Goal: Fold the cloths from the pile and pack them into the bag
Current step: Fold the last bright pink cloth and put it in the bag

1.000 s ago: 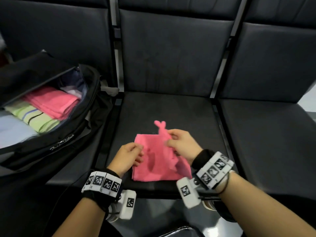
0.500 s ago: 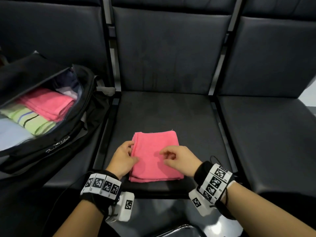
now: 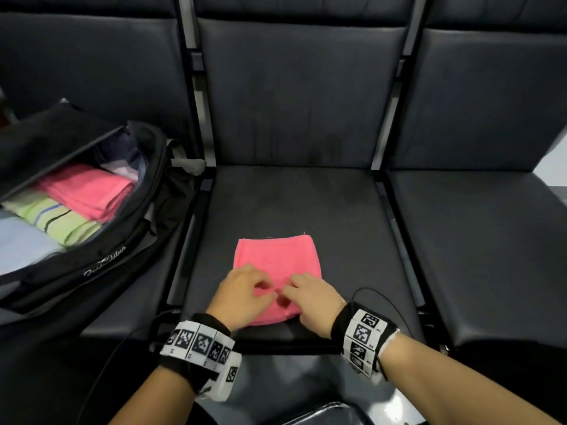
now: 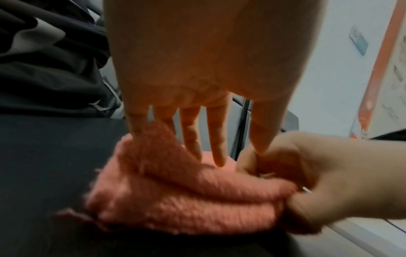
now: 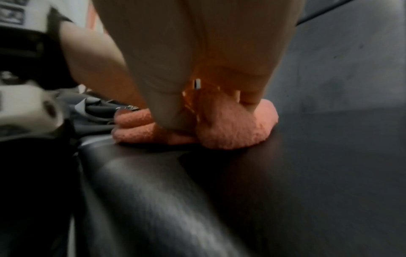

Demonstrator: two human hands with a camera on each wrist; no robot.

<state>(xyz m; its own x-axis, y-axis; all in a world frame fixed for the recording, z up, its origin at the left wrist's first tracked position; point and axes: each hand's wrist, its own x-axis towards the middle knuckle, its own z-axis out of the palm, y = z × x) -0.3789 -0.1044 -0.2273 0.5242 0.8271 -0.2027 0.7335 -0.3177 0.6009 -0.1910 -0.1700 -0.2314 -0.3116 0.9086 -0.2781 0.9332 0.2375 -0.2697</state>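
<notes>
Fingers (image 4: 216, 139) of the left hand (image 3: 242, 297) reach out nearly straight, tips down on the top of the pink cloth (image 3: 277, 259); nothing is curled round it, so that hand presses rather than grips. The right hand (image 3: 313, 302) has its fingers bent over the near edge of the same cloth, thumb underneath the folded layers in the left wrist view, pinching the stack at that edge. In the right wrist view the thumb and fingers bunch a lump of pink fabric between them.

The cloth is folded to a small, thick rectangle and lies on the front half of the middle seat (image 3: 306, 204), its near edge close to the seat's front rim. Both hands meet over the near half; the far half lies flat and uncovered.

To the left, on the neighbouring seat, the black bag (image 3: 101, 265) lies open with its flap tipped back. Inside, side by side: a folded pink towel (image 3: 89, 188), a green striped cloth (image 3: 58, 219), a pale blue cloth (image 3: 21, 243); something dark and something whitish sit deeper in, too shadowed to tell.

Each wrist carries a black band with square printed markers (image 3: 199, 343). A thin black cable (image 3: 377, 297) loops from the right wrist across the seat. The seat on the right (image 3: 491, 240) is of the same dark padding.
</notes>
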